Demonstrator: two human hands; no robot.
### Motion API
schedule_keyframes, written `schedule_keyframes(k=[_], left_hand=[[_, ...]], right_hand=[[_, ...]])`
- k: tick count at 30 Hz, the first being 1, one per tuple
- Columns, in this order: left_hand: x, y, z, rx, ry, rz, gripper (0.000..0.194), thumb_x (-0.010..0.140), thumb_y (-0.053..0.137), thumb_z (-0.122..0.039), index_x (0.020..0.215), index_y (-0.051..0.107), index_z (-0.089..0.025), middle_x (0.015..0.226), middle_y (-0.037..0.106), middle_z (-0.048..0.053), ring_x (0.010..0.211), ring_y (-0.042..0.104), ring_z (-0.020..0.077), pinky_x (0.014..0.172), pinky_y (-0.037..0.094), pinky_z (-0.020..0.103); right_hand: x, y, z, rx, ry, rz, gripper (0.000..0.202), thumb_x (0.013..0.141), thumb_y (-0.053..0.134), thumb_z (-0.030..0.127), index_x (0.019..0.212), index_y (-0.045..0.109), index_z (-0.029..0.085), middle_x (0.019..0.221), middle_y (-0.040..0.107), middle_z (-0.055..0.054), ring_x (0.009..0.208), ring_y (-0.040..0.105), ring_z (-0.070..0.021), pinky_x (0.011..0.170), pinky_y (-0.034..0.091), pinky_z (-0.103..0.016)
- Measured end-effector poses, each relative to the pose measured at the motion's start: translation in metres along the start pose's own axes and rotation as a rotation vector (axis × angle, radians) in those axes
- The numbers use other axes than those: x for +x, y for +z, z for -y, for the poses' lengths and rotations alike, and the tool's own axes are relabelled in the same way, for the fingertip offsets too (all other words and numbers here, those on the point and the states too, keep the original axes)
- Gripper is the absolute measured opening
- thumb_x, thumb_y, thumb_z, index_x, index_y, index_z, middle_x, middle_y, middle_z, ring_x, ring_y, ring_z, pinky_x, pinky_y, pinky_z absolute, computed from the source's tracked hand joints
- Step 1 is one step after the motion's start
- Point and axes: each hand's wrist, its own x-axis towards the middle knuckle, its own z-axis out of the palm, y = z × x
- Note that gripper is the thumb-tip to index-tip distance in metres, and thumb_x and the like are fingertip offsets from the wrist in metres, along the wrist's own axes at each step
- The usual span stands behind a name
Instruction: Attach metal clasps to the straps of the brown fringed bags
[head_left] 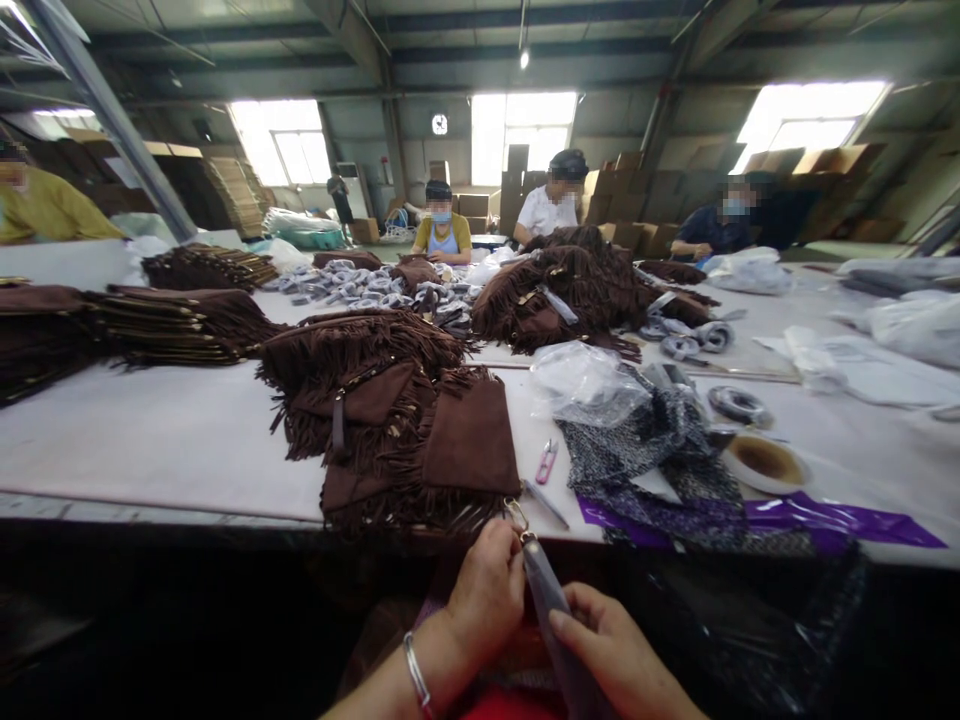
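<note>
A grey-brown wrist strap (547, 590) with a gold clasp (516, 515) runs down from the table's front edge towards my lap. My right hand (619, 640) grips the strap partway along, thumb on top. Up at the clasp end, my left hand (491, 580) is closed with its fingers curled against the metal; exactly what lies inside them is partly hidden. Just beyond the clasp lies a flat dark brown pouch (471, 430), its corner close to the hook. It rests against a heap of fringed brown pouches (367, 400).
Pink thread snips (547, 460) and a slim grey tool (546, 505) lie to the right. Beyond are clear plastic bags (585, 385), a purple-edged wrapper (847, 520) and a tape roll (769, 465). Stacked pouches (165, 325) stand left; several co-workers sit across the table.
</note>
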Motion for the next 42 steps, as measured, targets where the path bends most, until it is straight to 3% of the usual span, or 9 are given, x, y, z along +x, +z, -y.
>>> schedule_keyframes(k=[7,12,16,20,27,32,34,38,42], left_hand=[[0.008,-0.001,0.009,0.02,-0.039,-0.032,0.015,0.09,0.044,-0.015,0.079,0.053,-0.02,0.079,0.059,0.004,0.074,0.054,0.0193,0.071,0.04,0.031],[0.015,0.002,0.008,0.031,-0.096,-0.117,0.013,0.088,0.047,-0.017,0.075,0.051,-0.021,0.076,0.059,0.003,0.071,0.054,0.0188,0.069,0.04,0.031],[0.017,0.001,0.009,0.011,-0.111,-0.165,0.014,0.088,0.048,-0.018,0.075,0.052,-0.021,0.075,0.059,0.003,0.071,0.055,0.0186,0.07,0.041,0.031],[0.011,-0.002,0.014,-0.019,-0.121,-0.184,0.014,0.09,0.048,-0.021,0.077,0.054,-0.02,0.077,0.059,0.003,0.073,0.055,0.0188,0.071,0.042,0.031],[0.002,-0.012,0.017,0.049,-0.04,-0.148,0.015,0.092,0.045,-0.02,0.089,0.059,-0.019,0.087,0.063,0.007,0.083,0.058,0.0215,0.078,0.044,0.034],[0.008,-0.018,0.014,0.111,-0.043,-0.106,0.018,0.09,0.046,-0.021,0.084,0.062,-0.018,0.084,0.066,0.008,0.081,0.06,0.0228,0.076,0.044,0.035],[0.007,-0.014,0.014,0.014,-0.114,-0.046,0.022,0.091,0.046,-0.026,0.079,0.063,-0.019,0.077,0.067,0.007,0.072,0.062,0.0212,0.068,0.045,0.033],[0.005,0.002,0.015,-0.343,-0.428,0.072,0.033,0.092,0.043,-0.04,0.071,0.057,-0.018,0.059,0.061,0.002,0.044,0.053,0.0137,0.043,0.037,0.025],[0.009,0.009,0.017,-0.6,-0.612,0.081,0.039,0.089,0.045,-0.052,0.081,0.057,-0.016,0.069,0.067,0.005,0.044,0.056,0.0117,0.037,0.037,0.02]], right_hand=[[0.022,0.007,0.004,0.133,-0.047,-0.013,0.043,0.08,0.067,0.058,0.088,0.07,0.015,0.08,0.071,-0.006,0.074,0.063,-0.021,0.064,0.047,-0.027],[0.034,0.015,0.009,0.352,0.003,-0.053,0.046,0.076,0.072,0.06,0.088,0.069,0.015,0.07,0.07,-0.004,0.06,0.06,-0.0164,0.057,0.046,-0.025],[0.045,0.019,0.017,0.389,0.022,-0.085,0.048,0.072,0.074,0.06,0.084,0.068,0.014,0.061,0.067,-0.002,0.051,0.055,-0.0136,0.05,0.043,-0.024],[0.056,0.016,0.028,0.232,0.006,-0.153,0.043,0.069,0.073,0.056,0.079,0.069,0.014,0.058,0.065,-0.001,0.05,0.054,-0.0143,0.048,0.042,-0.024],[0.067,-0.005,0.038,-0.333,-0.163,-0.234,0.035,0.077,0.057,0.046,0.076,0.073,0.015,0.068,0.072,-0.005,0.068,0.064,-0.0234,0.061,0.045,-0.03],[0.068,-0.007,0.04,-0.329,-0.114,-0.214,0.039,0.073,0.058,0.05,0.077,0.072,0.013,0.07,0.073,-0.006,0.069,0.065,-0.0251,0.061,0.046,-0.03],[0.068,-0.005,0.044,-0.26,-0.089,-0.2,0.041,0.071,0.058,0.05,0.079,0.072,0.013,0.072,0.074,-0.007,0.071,0.066,-0.0254,0.062,0.047,-0.03],[0.069,0.001,0.053,-0.228,-0.074,-0.211,0.042,0.07,0.058,0.05,0.078,0.071,0.012,0.071,0.074,-0.007,0.069,0.065,-0.0244,0.061,0.047,-0.03],[0.074,0.008,0.063,-0.259,-0.082,-0.233,0.037,0.068,0.057,0.048,0.07,0.071,0.014,0.064,0.072,-0.006,0.062,0.062,-0.0224,0.056,0.045,-0.03]])
